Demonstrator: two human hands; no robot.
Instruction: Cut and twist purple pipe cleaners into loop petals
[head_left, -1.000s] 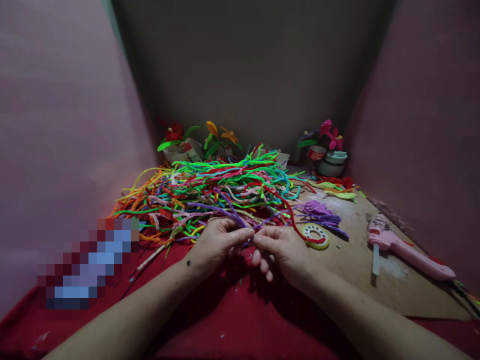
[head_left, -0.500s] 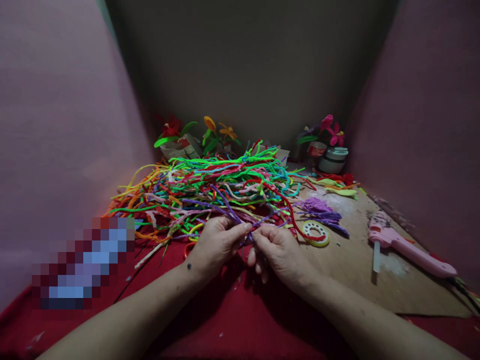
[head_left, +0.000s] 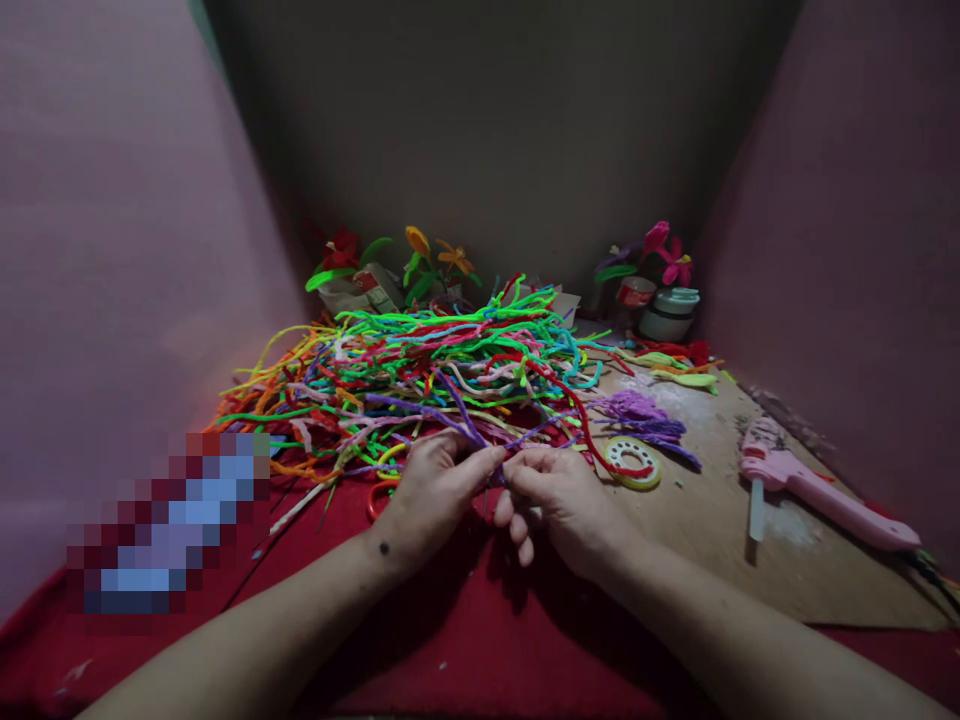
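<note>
Purple pipe cleaners [head_left: 466, 418] are pinched between my two hands, their ends spreading out above the fingers. My left hand [head_left: 442, 490] is closed, its thumb and index finger pressed on them. Close beside it, my right hand [head_left: 555, 500] pinches the same purple stems with thumb and index, its other fingers curled loosely below. The exact point where the stems cross is partly hidden by the fingertips. Behind the hands lies a large tangled heap of pipe cleaners [head_left: 435, 350] in green, red, pink, orange and other colours.
To the right, a cardboard sheet [head_left: 675, 560] bears a pink glue gun [head_left: 832, 495], a tape roll [head_left: 634, 463] and a purple bundle of pipe cleaners [head_left: 645, 415]. Pipe-cleaner flowers [head_left: 667, 255] and a lidded jar [head_left: 669, 315] stand at the back. Red cloth [head_left: 450, 660] covers the table.
The hands stay almost in place, still pinching the purple stems. The upright purple ends have shifted slightly to the right. The view has tilted a little.
</note>
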